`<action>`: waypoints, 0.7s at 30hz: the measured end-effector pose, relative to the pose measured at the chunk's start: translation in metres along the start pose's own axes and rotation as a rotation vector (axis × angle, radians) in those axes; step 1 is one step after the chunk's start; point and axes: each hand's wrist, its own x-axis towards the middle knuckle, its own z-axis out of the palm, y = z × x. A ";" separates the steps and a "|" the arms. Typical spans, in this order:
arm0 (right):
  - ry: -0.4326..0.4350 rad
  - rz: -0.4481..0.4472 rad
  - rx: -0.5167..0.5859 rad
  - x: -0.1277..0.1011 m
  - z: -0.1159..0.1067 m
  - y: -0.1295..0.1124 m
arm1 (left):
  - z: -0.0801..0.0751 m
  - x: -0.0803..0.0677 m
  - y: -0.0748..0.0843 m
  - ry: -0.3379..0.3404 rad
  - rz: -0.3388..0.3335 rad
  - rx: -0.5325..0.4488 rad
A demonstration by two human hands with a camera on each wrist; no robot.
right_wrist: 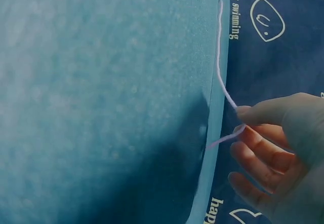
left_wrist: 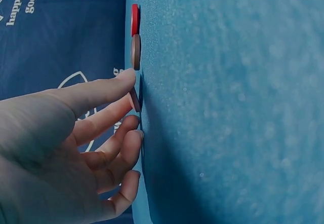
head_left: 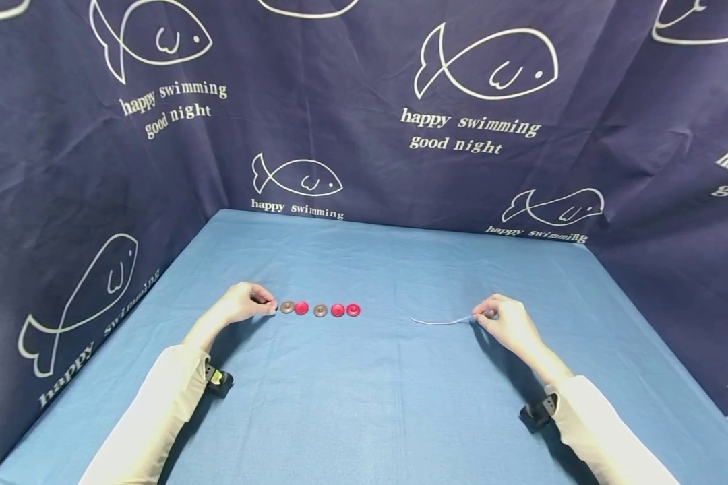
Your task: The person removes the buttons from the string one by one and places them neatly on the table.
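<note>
At the left end of a row of buttons, my left hand pinches a brown button between thumb and index finger. The button is tilted, its lower edge at or close to the cloth. To its right lie a brown button, a red button almost against it, another brown button and two red buttons. My right hand pinches a thin pale string by thumb and fingertips. One length stretches left along the table; a short tail hangs below the fingers.
Light blue cloth covers the table. Dark blue curtains with white fish prints rise at the back and both sides. A small black camera sits on the left wrist, another camera on the right.
</note>
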 end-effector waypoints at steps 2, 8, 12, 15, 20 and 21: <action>-0.003 0.004 0.000 -0.001 0.000 0.001 | 0.000 0.000 0.000 -0.006 -0.001 -0.001; -0.016 0.008 0.002 -0.002 0.000 0.004 | 0.001 0.000 0.001 -0.016 -0.005 0.004; -0.038 0.021 0.004 -0.002 -0.001 0.005 | 0.000 0.001 0.001 -0.020 -0.012 0.005; -0.067 0.045 0.004 -0.002 -0.002 0.005 | 0.000 0.001 0.001 -0.023 -0.023 0.008; -0.129 0.094 0.005 -0.001 -0.003 0.004 | -0.001 0.001 0.000 -0.012 -0.045 0.018; -0.138 0.100 0.003 -0.001 -0.004 0.004 | -0.001 0.001 0.000 -0.003 -0.048 0.019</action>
